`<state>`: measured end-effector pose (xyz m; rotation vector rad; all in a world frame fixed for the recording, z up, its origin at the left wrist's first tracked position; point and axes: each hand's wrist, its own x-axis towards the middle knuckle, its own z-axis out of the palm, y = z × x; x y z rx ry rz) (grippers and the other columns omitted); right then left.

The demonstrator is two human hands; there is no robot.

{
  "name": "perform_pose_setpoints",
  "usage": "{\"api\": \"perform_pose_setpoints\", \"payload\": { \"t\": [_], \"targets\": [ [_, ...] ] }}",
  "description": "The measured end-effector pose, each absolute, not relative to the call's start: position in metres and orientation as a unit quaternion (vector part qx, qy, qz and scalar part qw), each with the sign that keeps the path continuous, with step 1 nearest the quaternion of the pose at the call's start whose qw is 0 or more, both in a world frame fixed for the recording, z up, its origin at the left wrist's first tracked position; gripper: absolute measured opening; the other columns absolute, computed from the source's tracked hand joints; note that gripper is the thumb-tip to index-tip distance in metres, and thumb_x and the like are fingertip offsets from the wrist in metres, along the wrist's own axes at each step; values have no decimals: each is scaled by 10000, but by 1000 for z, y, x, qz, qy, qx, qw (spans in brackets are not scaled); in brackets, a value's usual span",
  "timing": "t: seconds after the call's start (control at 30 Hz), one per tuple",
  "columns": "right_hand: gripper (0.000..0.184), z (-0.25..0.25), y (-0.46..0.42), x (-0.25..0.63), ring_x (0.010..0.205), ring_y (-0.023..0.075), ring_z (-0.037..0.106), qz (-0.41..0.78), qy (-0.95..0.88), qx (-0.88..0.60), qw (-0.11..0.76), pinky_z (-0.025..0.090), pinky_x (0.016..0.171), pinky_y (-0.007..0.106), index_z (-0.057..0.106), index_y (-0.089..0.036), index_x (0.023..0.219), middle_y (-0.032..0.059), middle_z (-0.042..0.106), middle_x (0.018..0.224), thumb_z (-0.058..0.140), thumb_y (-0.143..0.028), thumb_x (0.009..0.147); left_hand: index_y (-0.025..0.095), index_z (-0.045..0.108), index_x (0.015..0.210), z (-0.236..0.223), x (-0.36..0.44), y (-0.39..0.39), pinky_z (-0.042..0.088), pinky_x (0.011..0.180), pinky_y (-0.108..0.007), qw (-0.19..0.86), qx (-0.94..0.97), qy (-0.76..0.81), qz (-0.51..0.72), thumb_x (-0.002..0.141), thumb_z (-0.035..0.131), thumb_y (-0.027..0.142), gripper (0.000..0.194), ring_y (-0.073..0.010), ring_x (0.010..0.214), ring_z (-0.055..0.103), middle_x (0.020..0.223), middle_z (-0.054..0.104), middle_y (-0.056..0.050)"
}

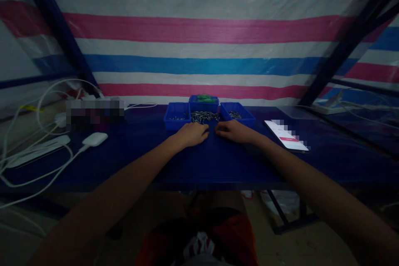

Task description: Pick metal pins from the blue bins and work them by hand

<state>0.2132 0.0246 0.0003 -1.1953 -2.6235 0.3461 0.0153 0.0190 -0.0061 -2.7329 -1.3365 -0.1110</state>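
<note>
Both my arms stretch forward over a dark blue table [218,166]. My left hand [192,134] and my right hand [234,131] rest on the tabletop side by side, fingertips nearly meeting, fingers curled downward. Whether they pinch anything is hidden in the dim light. Just beyond them lies a loose pile of small metal pins [204,116]. Behind the pile stand three blue trays: a left tray [176,117] with a few pins, a right tray [237,113] with more pins, and a back tray [203,103] holding green parts.
A lit phone [286,135] lies right of my right hand. To the left are a white charger [95,139], a power strip [39,149] and tangled white cables. A striped tarp hangs behind the table, with dark metal frame bars on both sides.
</note>
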Motion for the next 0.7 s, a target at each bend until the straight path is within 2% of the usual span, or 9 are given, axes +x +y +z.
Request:
{"api": "perform_pose_setpoints", "payload": {
  "t": [0.13,0.53,0.7],
  "targets": [
    [194,1,23,214,580,114,511,115,-895,-413,121,360,552,233,598,-142,922,25,586,675,475,-247,814,188,588,945,-4,15,15,434,713,-299,53,-915,-395,-70,870,348,355,302,-196,875,559,941,606,-69],
    [212,-5,26,215,672,140,559,120,-903,-389,139,403,625,259,598,-144,955,50,623,779,483,-239,806,173,580,913,-8,13,20,425,719,-274,29,-919,-385,-86,833,422,283,209,-174,844,561,917,596,-67],
    [279,-6,27,215,749,157,563,100,-904,-391,141,412,673,279,581,-149,1052,71,625,870,490,-250,809,183,619,868,-3,14,19,417,725,-268,-9,-937,-341,-72,792,465,245,182,-162,812,572,867,633,-49]
  ]
}}
